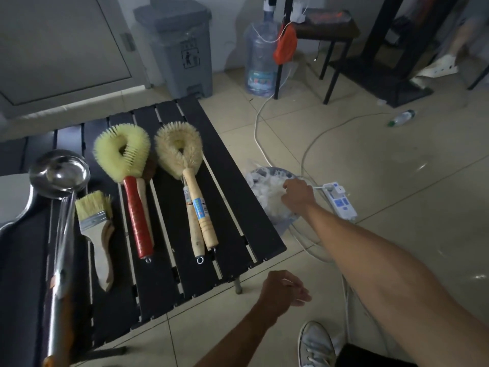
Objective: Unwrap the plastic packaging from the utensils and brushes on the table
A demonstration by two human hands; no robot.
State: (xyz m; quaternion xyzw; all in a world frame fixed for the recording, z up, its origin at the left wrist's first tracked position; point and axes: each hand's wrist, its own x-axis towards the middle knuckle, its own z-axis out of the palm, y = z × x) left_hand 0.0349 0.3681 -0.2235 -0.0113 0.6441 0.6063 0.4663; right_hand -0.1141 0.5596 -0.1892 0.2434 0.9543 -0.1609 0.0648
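Right hand (297, 193): we're reaching out right of the desk, down on the crumpled plastic wrap (272, 201) in the small floor bin (277, 171). The fingers are hidden behind the knuckles, so we cannot tell whether they grip it or press it.
Left hand (283, 290): hanging low off the near desk corner, loosely curled, nothing plainly held.
Doing it well: we'd want the wrap pushed well down so it doesn't spring back out, and we'd watch the power strip (340, 201) just beside the bin.
What's next, we reckon: the ladle (59, 173) at the left; its long handle looks filmy, perhaps wrapped.
Desk (238, 207): black, slatted, low. From left: ladle, flat brush (95, 215), red-handled brush (121, 152) with another tucked under it, then a pair of wooden-handled brushes (178, 149), one bearing a label.
Room: pale tiled floor (397, 207), dim light; grey pedal bin (182, 49) and big water jug (260, 56) far; white cable (258, 123) trailing to the strip; small bottle (402, 117) lying far right.
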